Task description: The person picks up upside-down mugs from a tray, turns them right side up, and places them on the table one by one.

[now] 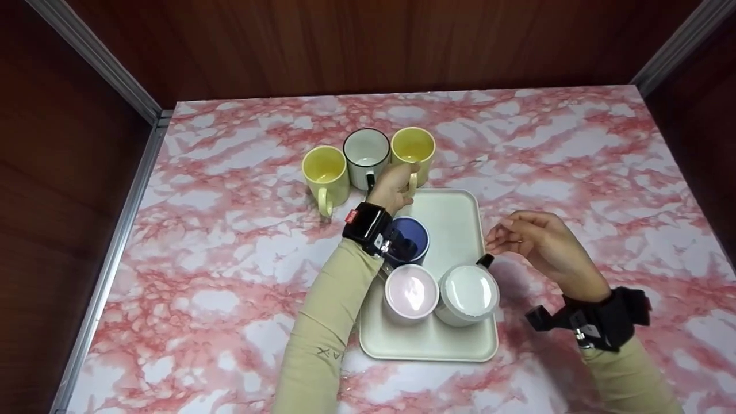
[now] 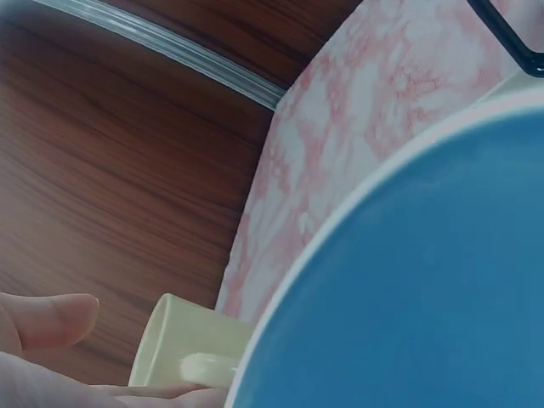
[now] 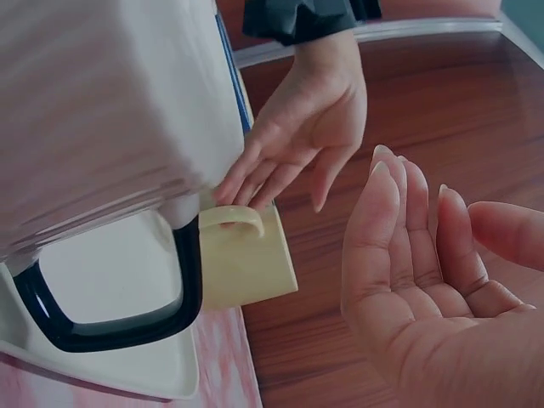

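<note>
Head view: tray (image 1: 451,204) holds three mugs (image 1: 411,293), left hand (image 1: 394,187) extended touching yellow mug (image 1: 415,155), right hand (image 1: 543,244) relaxed, empty.

Stretches the left forearm (image 1: 322,328) diagonally forward, with the left hand (image 1: 393,187) farther out than the right hand (image 1: 549,244). Spreads the left thumb (image 3: 326,174) away from nearly straight left fingers (image 3: 274,180). Angles the right forearm (image 1: 629,374) in from the lower right of the head view. Cups the right palm (image 3: 425,331) loosely, fingers relaxed and slightly bent, right thumb (image 3: 512,233) close beside the index finger (image 3: 456,236).
</note>
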Demonstrator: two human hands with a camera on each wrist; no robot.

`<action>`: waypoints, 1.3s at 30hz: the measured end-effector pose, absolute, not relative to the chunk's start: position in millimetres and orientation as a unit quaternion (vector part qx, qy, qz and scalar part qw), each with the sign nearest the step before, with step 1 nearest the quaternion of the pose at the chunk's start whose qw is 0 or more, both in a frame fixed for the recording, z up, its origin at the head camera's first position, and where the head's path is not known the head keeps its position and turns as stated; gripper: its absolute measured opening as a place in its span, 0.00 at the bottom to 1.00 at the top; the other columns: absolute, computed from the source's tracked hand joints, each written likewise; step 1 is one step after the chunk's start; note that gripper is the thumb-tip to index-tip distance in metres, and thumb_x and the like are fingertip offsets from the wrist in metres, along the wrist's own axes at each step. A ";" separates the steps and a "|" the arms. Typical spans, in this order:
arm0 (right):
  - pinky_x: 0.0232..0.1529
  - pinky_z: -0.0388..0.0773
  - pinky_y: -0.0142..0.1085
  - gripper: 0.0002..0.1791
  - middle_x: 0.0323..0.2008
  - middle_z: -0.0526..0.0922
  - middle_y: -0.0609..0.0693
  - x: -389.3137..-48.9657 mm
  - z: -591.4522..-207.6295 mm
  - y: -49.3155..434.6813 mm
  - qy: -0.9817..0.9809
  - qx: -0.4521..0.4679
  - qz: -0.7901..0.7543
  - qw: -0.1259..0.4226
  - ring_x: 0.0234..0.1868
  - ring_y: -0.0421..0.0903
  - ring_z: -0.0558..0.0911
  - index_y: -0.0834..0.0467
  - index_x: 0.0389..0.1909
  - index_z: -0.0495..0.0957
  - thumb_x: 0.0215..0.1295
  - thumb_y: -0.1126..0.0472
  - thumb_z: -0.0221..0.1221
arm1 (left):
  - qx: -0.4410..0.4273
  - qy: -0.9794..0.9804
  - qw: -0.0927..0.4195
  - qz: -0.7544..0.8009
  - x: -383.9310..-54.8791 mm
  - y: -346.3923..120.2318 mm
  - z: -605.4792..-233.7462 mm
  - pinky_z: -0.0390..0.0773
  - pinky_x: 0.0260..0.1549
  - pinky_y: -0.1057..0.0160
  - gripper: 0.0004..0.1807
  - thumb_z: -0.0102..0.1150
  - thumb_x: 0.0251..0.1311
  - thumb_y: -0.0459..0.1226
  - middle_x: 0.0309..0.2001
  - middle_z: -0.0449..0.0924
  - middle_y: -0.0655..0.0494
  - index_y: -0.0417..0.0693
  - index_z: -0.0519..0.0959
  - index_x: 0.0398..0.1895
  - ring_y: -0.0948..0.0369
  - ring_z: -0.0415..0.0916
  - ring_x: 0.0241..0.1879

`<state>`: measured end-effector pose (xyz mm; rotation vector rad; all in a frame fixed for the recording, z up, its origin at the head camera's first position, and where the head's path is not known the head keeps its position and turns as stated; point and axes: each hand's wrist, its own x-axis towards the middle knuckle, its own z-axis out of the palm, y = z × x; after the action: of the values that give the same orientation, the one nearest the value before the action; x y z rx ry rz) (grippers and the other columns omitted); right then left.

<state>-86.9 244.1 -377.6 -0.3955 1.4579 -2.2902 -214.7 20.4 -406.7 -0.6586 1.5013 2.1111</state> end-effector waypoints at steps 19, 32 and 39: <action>0.37 0.79 0.41 0.11 0.31 0.82 0.60 -90.8 -391.8 257.0 0.541 -0.088 -0.817 0.177 0.33 0.51 0.82 0.67 0.32 0.78 0.66 0.73 0.46 | -0.031 0.656 0.205 0.726 -151.6 -39.1 -356.8 0.72 0.43 0.60 0.16 0.48 0.66 0.35 0.51 0.73 0.37 0.32 0.70 0.51 0.47 0.70 0.53; 0.36 0.79 0.41 0.09 0.29 0.82 0.58 -88.2 -401.1 266.3 0.565 -0.028 -0.807 0.171 0.31 0.50 0.82 0.65 0.31 0.78 0.66 0.70 0.49 | 0.166 0.908 0.155 0.352 -110.2 -75.7 -367.1 0.72 0.44 0.58 0.17 0.59 0.54 0.35 0.40 0.79 0.45 0.35 0.77 0.46 0.52 0.76 0.42; 0.37 0.79 0.40 0.10 0.29 0.82 0.58 -88.3 -405.0 267.8 0.558 -0.040 -0.809 0.179 0.32 0.50 0.82 0.66 0.32 0.78 0.67 0.71 0.48 | 0.172 0.940 0.138 0.261 -96.1 -71.4 -382.8 0.71 0.36 0.55 0.12 0.64 0.45 0.33 0.31 0.79 0.48 0.38 0.78 0.35 0.51 0.74 0.36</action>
<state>-88.3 267.8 -405.0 -0.1123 1.5771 -2.2888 -96.1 -71.4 -382.8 0.4979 2.7176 0.7542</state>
